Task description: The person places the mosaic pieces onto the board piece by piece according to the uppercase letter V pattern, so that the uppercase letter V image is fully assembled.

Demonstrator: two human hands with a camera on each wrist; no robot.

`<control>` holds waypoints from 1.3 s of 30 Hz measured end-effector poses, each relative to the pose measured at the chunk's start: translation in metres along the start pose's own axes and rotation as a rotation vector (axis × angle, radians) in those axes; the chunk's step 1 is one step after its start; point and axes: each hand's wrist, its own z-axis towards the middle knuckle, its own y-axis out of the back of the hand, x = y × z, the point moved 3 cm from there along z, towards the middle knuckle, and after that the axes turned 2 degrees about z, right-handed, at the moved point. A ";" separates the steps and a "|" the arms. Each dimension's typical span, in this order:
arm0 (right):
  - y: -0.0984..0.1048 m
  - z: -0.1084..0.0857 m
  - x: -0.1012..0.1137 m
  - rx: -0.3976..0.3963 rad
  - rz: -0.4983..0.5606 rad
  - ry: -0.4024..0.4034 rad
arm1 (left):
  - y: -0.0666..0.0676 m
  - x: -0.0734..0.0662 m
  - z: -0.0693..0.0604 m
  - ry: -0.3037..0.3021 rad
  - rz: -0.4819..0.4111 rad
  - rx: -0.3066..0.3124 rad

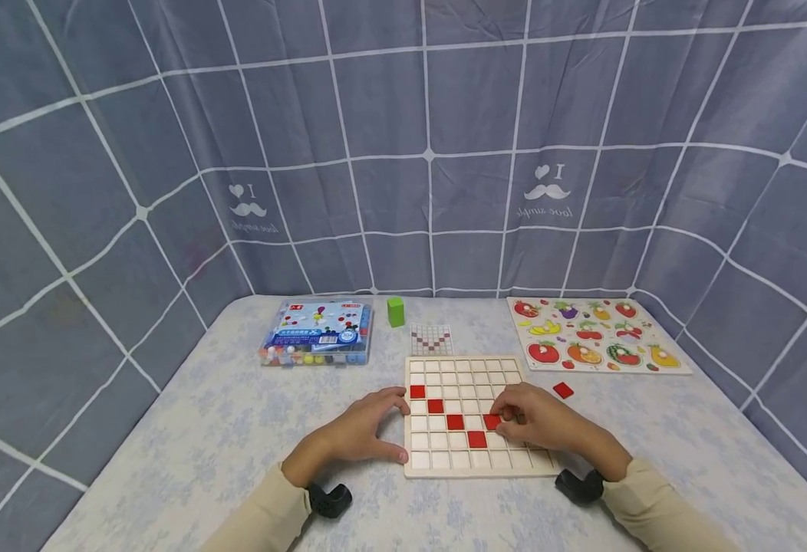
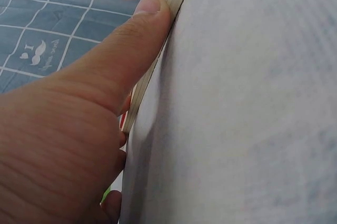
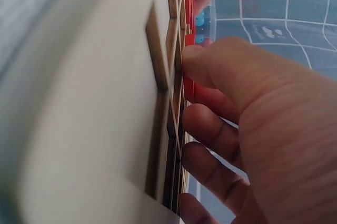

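Observation:
A square wooden grid board [image 1: 438,460] lies on the table with several red square tiles in its cells. Four of those, such as the lowest red tile [image 1: 477,439], form a diagonal running down to the right. My right hand [image 1: 538,415] pinches another red tile [image 1: 491,422] between thumb and index finger, at a cell up and right of the lowest one. In the right wrist view that tile [image 3: 188,88] is partly hidden by the fingers. My left hand [image 1: 362,429] rests against the board's left edge, thumb near the front corner, fingers farther up, relaxed.
One loose red tile [image 1: 563,390] lies right of the board. Behind the board are a pattern card [image 1: 431,340] with a V of squares and a green block [image 1: 395,312]. A plastic box of beads [image 1: 317,331] stands back left, a fruit puzzle board [image 1: 597,335] back right.

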 end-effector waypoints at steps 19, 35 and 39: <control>-0.002 -0.001 -0.004 -0.021 0.067 -0.012 | 0.000 -0.001 0.001 0.003 0.017 0.003; -0.001 0.000 -0.005 -0.026 0.113 0.022 | 0.001 -0.003 0.000 -0.006 0.002 -0.002; -0.002 0.000 -0.008 -0.007 0.108 -0.019 | 0.001 -0.003 0.000 -0.007 0.011 0.000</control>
